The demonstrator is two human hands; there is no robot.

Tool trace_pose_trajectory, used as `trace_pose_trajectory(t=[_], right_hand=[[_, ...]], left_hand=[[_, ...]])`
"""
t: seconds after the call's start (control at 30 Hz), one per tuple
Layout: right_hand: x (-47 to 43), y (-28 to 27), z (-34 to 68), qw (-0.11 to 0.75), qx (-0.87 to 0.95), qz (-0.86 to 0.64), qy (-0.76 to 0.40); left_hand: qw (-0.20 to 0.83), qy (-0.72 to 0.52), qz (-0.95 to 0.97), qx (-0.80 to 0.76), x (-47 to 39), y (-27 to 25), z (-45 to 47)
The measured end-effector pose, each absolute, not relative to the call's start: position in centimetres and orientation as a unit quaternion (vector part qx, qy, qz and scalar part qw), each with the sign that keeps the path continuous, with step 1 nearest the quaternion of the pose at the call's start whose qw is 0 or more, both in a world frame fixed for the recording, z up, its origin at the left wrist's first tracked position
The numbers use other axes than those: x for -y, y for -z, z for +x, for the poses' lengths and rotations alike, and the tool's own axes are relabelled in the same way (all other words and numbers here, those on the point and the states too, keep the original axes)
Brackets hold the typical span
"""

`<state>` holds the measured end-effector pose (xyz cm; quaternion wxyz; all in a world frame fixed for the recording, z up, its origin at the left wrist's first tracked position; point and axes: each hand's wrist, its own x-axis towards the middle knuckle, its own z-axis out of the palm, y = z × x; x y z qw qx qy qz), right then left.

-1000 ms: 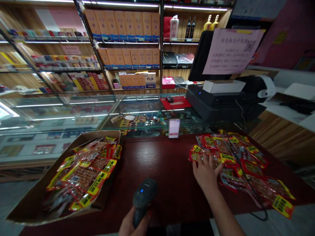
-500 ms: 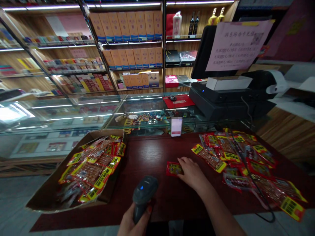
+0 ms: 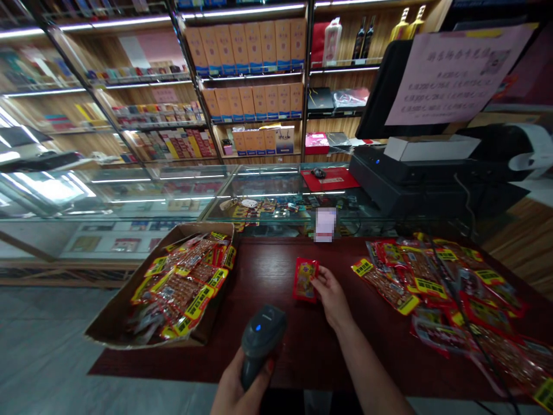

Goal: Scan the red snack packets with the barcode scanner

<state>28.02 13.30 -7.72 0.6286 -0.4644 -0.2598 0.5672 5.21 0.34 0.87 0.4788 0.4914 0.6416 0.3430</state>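
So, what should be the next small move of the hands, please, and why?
Probably, bring the scanner closer to the red packet: the left hand grips the scanner, the right hand holds the packet, and a gap separates the two.

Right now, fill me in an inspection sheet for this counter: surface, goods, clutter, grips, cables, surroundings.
Surface: dark red-brown wooden tabletop.
Job's things: barcode scanner; small red snack packet; open cardboard box of snack packets at left; loose heap of snack packets at right, overlapping.
Clutter: pixelated upright item at the far edge, too blurred to name.
Grips: left hand wraps the barcode scanner's handle; right hand pinches the small red snack packet's right edge.
Cables: black cable passes over the loose heap.
Surroundings: glass display case; stocked wall shelves; monitor bearing a pink notice.
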Motion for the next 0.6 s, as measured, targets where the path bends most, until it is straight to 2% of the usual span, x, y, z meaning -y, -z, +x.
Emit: trace_pose_trajectory(t=[0.17, 0.33, 0.6], right_hand=[[-12.9, 7.9, 26.9, 0.635, 0.24, -0.478, -0.557], [-13.1, 8.4, 27.3, 0.616, 0.246, -0.488, -0.568], [-13.5, 9.6, 27.8, 0.629, 0.243, -0.434, -0.597]], left_hand=[[0.467, -0.338, 0.535, -0.617, -0.8, -0.6, 5.7], [0.479, -0.282, 0.584, -0.592, -1.0, -0.4, 6.3], [0.488, -0.273, 0.606, -0.565, -1.2, -1.0, 6.3]])
